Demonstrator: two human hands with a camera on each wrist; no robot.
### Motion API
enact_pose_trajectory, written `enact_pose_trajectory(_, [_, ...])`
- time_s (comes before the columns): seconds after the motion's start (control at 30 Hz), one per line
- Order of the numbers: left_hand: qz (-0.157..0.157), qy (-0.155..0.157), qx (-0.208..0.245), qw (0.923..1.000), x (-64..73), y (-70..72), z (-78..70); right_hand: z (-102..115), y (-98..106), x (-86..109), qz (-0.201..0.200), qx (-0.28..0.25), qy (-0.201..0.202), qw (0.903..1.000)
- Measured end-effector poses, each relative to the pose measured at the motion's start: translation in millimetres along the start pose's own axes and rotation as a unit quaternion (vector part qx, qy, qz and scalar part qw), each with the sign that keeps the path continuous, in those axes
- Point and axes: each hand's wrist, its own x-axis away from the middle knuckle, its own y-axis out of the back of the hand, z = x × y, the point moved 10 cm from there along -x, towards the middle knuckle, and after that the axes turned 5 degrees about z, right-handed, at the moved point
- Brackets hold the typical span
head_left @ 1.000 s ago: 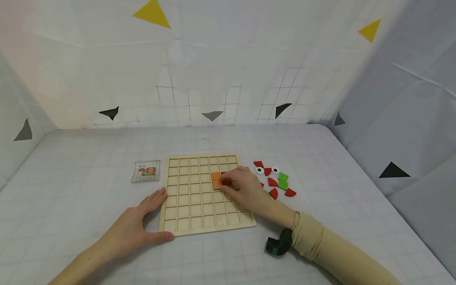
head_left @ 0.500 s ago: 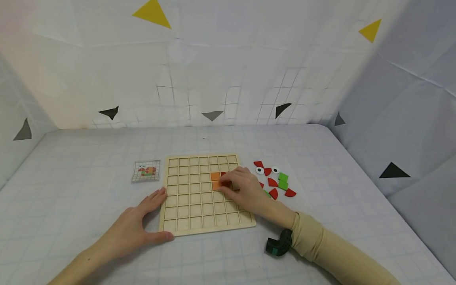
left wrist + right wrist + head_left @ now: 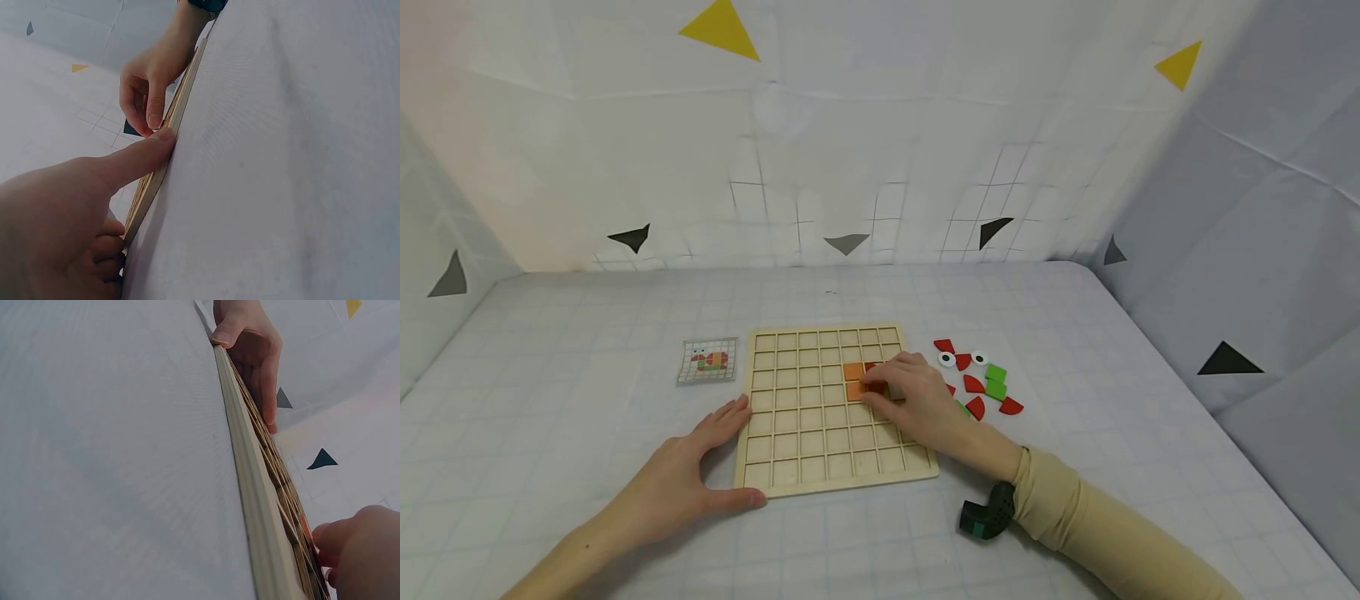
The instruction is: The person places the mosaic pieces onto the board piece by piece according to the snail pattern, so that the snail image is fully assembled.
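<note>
The right hand point(image 3: 919, 398) pinches a red piece point(image 3: 877, 387) beside orange squares point(image 3: 853, 372) on a wooden board point(image 3: 812, 419), its edge touched by the outstretched left hand point(image 3: 676, 475).

Before me, a white, faintly gridded desk point(image 3: 587, 321); beyond it, a back wall point(image 3: 850, 125) of pale, creased sheeting point(image 3: 625, 150), marked with two yellow triangles point(image 3: 724, 32) and dark shapes point(image 3: 635, 237); to my right, a greyer side wall point(image 3: 1262, 242) bearing a black triangle point(image 3: 1228, 362); a pinkish cast point(image 3: 445, 50) upper left.

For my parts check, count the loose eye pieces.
2, both right of the board: the left eye piece and the right eye piece, a red piece between them. The right hand could hide more.
</note>
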Motion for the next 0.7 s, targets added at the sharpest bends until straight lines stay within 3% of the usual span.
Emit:
enact_pose_trajectory(0.43, [0.002, 0.004, 0.001, 1.0, -1.2, -2.2, 2.8, 0, 4, -1.7, 0.001, -0.01, -0.001, 0.9999])
enact_pose_trajectory(0.57, [-0.002, 0.0, -0.002, 1.0, -0.3, -0.9, 0.5, -5, 23, -6.6, -0.007, -0.022, -0.009, 0.9997])
enact_pose_trajectory(0.7, [0.0, 0.001, -0.003, 1.0, 0.0, -0.3, -0.4, -25, 50, -8.3, -0.02, -0.037, -0.032, 0.9986])
